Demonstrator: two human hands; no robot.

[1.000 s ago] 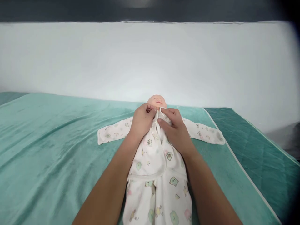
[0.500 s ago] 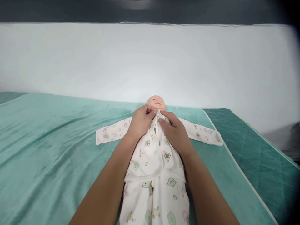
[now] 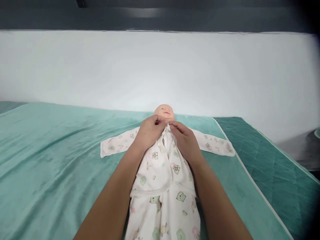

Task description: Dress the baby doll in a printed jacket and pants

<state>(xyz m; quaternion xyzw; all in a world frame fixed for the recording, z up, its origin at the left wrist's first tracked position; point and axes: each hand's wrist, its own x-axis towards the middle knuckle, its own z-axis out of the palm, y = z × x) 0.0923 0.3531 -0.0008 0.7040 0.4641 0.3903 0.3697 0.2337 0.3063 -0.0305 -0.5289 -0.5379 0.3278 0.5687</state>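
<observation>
A baby doll [image 3: 165, 111] lies on its back, head at the far end, dressed in a white printed baby jacket [image 3: 156, 170] and matching trousers [image 3: 166, 216]. Both sleeves stretch out sideways. At the neck, my left hand [image 3: 151, 130] pinches the left side of the jacket's collar opening. My right hand [image 3: 183, 138] pinches the collar's other edge, thumb and forefinger close to my left fingertips. Below the hands the front placket gapes a little, then overlaps down to the hem. Any fastener between the fingertips is hidden.
A light green plush blanket [image 3: 62, 160] with soft folds lies under the doll. Darker green quilted bedding [image 3: 265, 156] shows at the right beyond its pale edge. A white wall [image 3: 160, 70] rises just behind the doll's head.
The right fingers have drawn the collar edge up against the left fingertips, and the neck gap has narrowed. The whole view has shifted slightly.
</observation>
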